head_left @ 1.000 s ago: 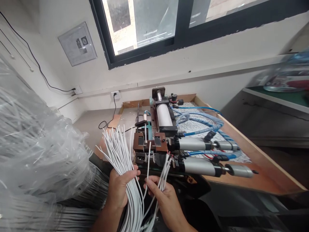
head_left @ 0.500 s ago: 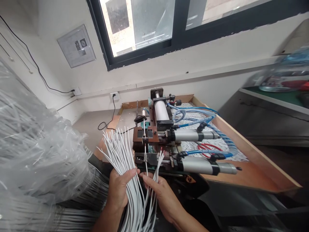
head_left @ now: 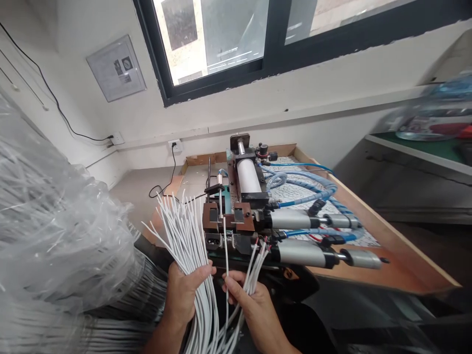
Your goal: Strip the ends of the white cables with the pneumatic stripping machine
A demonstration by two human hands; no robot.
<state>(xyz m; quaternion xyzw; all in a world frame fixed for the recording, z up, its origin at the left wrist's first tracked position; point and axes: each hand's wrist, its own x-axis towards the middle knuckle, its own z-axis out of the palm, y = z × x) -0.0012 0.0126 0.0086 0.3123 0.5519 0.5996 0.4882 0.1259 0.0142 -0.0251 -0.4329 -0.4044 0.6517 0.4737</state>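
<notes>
My left hand (head_left: 185, 291) is wrapped around a thick bundle of white cables (head_left: 184, 233), whose ends fan out upward. In my right hand (head_left: 250, 301) a single white cable (head_left: 226, 250) is pinched between thumb and fingertips. That cable points up into the gap between the brown jaw blocks (head_left: 239, 220) of a pneumatic wire stripping machine (head_left: 249, 176). A smaller bunch of white cables (head_left: 258, 263) with reddish tips also sits in my right hand, leaning to the right. Lower down, the cables trail below both hands.
Silver air cylinders (head_left: 300, 252) with blue hoses (head_left: 313, 183) stick out to the machine's right. A low wooden border (head_left: 383, 236) edges the bench. More cables in plastic wrap (head_left: 92, 236) are piled at the left. A green-topped shelf (head_left: 416, 152) holds a bottle.
The machine's jaws have moved apart, and the cylinder rods now extend further right. My right hand has shifted slightly right and down with its bunch. My left hand has hardly moved.
</notes>
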